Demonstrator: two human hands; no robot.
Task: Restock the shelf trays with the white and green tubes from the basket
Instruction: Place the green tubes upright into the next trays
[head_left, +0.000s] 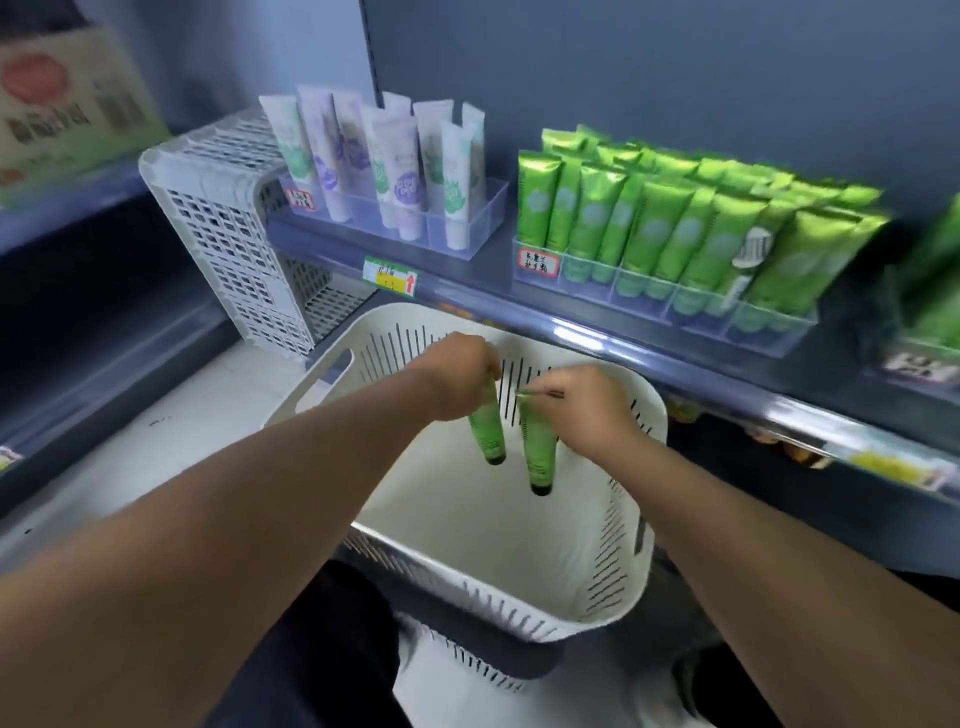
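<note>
Over the white basket my left hand grips a green tube by its flat end, cap hanging down. Beside it my right hand pinches a second green tube the same way. The basket's floor shows bare white. On the shelf above, a clear tray holds several white tubes at the left. A longer clear tray to the right is packed with upright green tubes.
A white perforated crate stands on its side left of the white-tube tray. The grey shelf edge with price labels runs just beyond the basket. Boxes sit on a shelf at the far left. My dark-trousered legs are beneath the basket.
</note>
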